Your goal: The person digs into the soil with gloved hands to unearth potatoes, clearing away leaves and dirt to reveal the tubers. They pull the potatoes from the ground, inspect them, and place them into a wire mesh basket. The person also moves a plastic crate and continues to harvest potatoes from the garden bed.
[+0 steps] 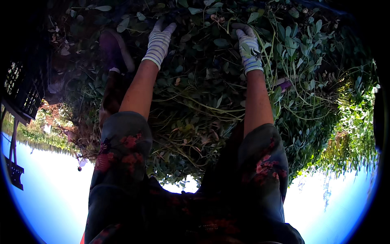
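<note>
My left hand [159,42], in a striped knitted glove, reaches into leafy green plants near the top of the view. Its fingertips are partly lost among dark leaves, and the thumb and fingers look spread. My right hand [249,47], in a matching glove, lies to the right with its fingers bent beside long plant stems [268,52]. A leaf lies across the back of that glove. Whether the fingers grip a stem cannot be made out. Several peanut-like pods [218,19] show between the two hands near the top.
A dark shoe [115,50] stands in the foliage left of my left hand. Black plastic crates [26,85] are at the far left. Pulled plants with long stems [207,106] cover the ground below my hands. A purple object [285,85] lies by my right forearm.
</note>
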`<control>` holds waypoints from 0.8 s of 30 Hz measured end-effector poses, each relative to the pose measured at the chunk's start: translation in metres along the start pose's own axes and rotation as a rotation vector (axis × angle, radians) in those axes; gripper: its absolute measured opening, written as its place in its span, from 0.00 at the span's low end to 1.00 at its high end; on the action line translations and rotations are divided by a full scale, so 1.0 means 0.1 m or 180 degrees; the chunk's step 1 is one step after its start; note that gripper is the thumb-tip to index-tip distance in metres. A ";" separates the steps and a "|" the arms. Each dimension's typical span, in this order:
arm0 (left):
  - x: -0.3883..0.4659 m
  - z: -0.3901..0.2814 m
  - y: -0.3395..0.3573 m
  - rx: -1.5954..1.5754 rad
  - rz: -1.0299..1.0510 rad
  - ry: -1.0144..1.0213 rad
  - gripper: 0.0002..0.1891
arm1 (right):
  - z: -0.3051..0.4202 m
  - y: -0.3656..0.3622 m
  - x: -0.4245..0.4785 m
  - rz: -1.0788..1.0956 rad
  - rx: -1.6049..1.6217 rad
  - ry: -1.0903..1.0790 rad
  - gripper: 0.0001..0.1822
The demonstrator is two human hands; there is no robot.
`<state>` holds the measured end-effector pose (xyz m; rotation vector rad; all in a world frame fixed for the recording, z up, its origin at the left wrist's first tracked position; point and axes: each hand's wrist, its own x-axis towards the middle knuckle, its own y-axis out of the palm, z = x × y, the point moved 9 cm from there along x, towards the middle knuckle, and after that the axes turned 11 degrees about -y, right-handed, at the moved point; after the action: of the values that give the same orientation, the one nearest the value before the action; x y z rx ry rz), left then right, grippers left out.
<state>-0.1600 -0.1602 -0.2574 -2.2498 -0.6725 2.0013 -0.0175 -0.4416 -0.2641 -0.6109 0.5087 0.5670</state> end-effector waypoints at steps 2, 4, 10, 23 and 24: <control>-0.01 -0.22 0.09 0.0015 0.0085 0.0049 0.30 | -1.15 0.04 0.10 -0.0134 0.1524 -0.0565 0.22; -0.11 -0.07 -0.16 0.0567 0.0093 0.0496 0.26 | -0.29 0.27 0.12 -0.0173 -0.0230 0.0258 0.24; -0.25 -0.37 0.45 0.1890 -0.0119 0.0801 0.22 | 0.07 0.33 0.35 -0.0241 -0.1128 0.1093 0.34; -0.80 0.03 0.28 0.0293 0.0110 -0.0273 0.25 | 0.43 0.54 -0.87 0.0225 0.3211 0.2123 0.14; -0.98 0.08 0.28 -0.0300 0.0381 -0.0518 0.23 | 0.46 0.52 -0.94 -0.0033 0.3151 0.2292 0.14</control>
<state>-0.1659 -0.2221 -0.1767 -2.2461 -0.6738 2.2749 -0.1061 -0.4085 -0.1963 0.1663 1.3486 0.0126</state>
